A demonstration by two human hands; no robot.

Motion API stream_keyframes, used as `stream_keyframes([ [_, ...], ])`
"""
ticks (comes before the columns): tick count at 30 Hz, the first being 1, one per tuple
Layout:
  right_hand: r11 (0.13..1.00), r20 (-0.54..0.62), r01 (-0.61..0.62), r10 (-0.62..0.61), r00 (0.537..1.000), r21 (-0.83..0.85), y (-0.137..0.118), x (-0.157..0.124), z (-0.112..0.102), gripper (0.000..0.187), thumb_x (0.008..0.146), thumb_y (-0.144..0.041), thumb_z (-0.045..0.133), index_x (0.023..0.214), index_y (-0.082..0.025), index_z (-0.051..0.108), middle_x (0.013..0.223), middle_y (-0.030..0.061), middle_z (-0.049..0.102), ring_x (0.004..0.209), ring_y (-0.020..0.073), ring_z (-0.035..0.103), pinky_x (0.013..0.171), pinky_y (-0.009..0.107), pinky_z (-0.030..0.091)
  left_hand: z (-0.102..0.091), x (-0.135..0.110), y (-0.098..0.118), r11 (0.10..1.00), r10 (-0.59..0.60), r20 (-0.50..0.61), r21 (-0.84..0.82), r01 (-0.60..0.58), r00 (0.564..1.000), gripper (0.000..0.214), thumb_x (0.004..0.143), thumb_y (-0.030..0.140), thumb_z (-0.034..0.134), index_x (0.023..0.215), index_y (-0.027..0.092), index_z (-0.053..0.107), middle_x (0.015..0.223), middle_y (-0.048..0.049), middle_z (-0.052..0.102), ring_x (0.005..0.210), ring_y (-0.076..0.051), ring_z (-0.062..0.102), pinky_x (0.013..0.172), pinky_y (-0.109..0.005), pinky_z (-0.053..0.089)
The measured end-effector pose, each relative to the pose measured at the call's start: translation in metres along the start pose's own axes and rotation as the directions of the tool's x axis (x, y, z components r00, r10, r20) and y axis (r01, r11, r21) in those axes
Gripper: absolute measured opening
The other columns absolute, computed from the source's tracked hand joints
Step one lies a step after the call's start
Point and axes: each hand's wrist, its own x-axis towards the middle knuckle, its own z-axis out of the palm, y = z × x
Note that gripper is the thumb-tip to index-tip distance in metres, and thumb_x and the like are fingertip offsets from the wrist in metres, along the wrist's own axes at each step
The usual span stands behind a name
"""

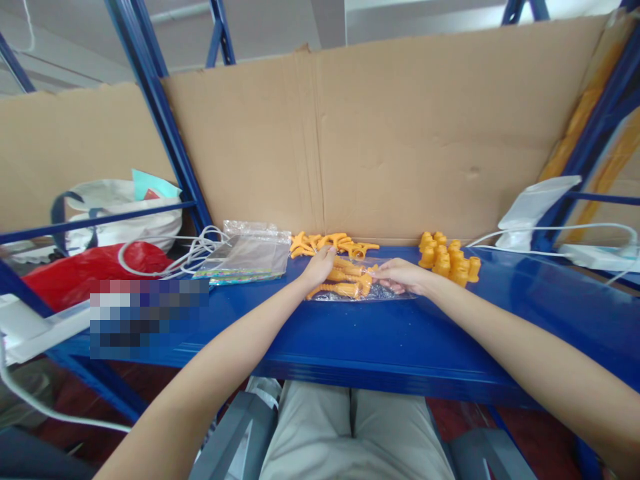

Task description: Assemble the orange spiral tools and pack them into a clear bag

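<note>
A clear plastic bag (380,291) lies on the blue shelf top in front of me, with several orange-yellow plastic parts (345,289) in it or under its film. My left hand (321,265) is closed at the bag's left side, against the parts. At the other side, my right hand (399,275) pinches the bag near the end of an orange part. Whether its fingertips also grip that part I cannot tell. Just behind the bag lies a loose heap of branched orange pieces (303,244). Stubby orange pieces (443,259) stand grouped to the right.
Flat clear zip bags (257,252) are stacked on the left beside a coiled white cable (200,248). A red bag (100,270) and a white tote (117,217) lie further left. Cardboard (400,140) walls the back. A white power strip (595,255) sits at right.
</note>
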Motion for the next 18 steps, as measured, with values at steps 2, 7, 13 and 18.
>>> stream_keyframes([
  [2,1.000,-0.001,0.011,-0.011,1.000,-0.004,0.001,0.000,0.000,0.026,0.078,-0.032,0.068,0.064,-0.016,0.053,0.040,-0.0087,0.040,0.029,0.0010,0.026,0.029,0.016,0.015,-0.001,0.000,0.000,1.000,0.002,0.005,-0.013,-0.002,1.000,0.042,0.096,0.033,0.021,0.106,0.019,0.059,0.118,-0.0087,0.066,0.122,-0.025,0.052,0.108,-0.038,0.038],
  [7,0.999,-0.015,0.032,-0.032,0.999,-0.021,0.003,0.000,0.002,0.028,0.081,-0.033,0.066,0.064,-0.018,0.049,0.039,-0.0096,0.039,0.028,0.0012,0.026,0.029,0.016,0.015,-0.004,0.001,0.002,0.998,-0.029,0.025,-0.049,0.030,0.999,0.039,0.095,0.029,0.026,0.112,0.016,0.058,0.124,-0.0102,0.063,0.125,-0.023,0.050,0.109,-0.037,0.036],
  [13,0.958,-0.043,0.068,-0.084,0.996,-0.280,-0.003,-0.002,-0.002,0.029,0.088,-0.030,0.053,0.062,-0.017,0.053,0.037,-0.0081,0.039,0.027,0.0023,0.024,0.030,0.018,0.015,0.000,0.002,-0.001,0.994,0.021,0.130,0.105,-0.035,0.991,0.042,0.089,0.024,0.042,0.126,0.008,0.053,0.137,-0.0152,0.053,0.129,-0.023,0.047,0.110,-0.033,0.032],
  [18,0.644,-0.114,-0.051,-0.056,0.992,-0.763,-0.028,-0.010,-0.029,0.022,0.076,-0.013,0.054,0.055,-0.015,0.058,0.039,-0.0031,0.047,0.031,0.0070,0.038,0.037,0.022,0.030,0.008,0.002,-0.007,0.955,0.092,0.190,0.263,-0.141,0.978,0.046,0.092,0.027,0.036,0.133,0.010,0.047,0.144,-0.0128,0.046,0.135,-0.020,0.040,0.114,-0.032,0.025],
])
